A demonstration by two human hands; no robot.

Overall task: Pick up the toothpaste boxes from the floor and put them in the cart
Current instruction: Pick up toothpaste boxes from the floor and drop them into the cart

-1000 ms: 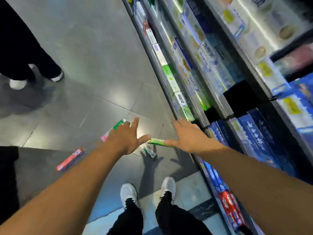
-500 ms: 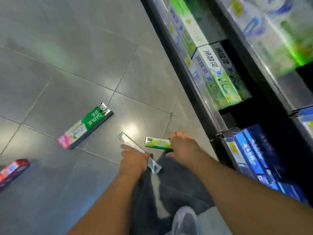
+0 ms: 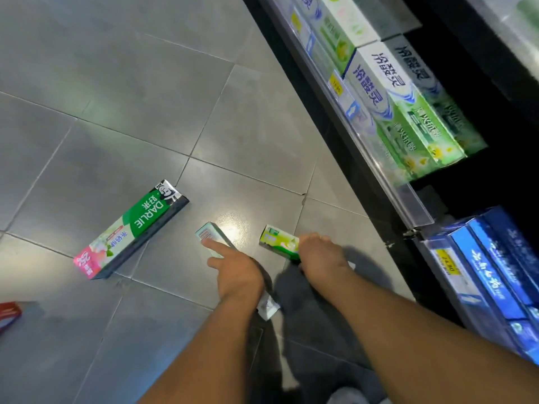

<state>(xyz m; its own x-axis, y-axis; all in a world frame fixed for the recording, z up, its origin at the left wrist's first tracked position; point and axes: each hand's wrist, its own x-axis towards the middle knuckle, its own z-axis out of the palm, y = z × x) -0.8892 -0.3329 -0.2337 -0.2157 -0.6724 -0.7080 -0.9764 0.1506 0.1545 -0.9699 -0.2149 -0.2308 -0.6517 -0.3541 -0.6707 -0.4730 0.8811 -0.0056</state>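
While on the floor tiles (image 3: 116,83), both hands' fingers (image 3: 210,245) round 2 toothpaste boxes (image 3: 278,240).

The left hand (image 3: 237,275) covers the middle of the pale teal box (image 3: 210,235), so how its fingers lie underneath cannot be told; only the box's two ends show. Just right of that box, the right hand (image 3: 319,256) hides the near end of the lime-green box (image 3: 278,239). Far left of the teal box, the red box (image 3: 8,314) is cut off by the picture's edge, its print unreadable.
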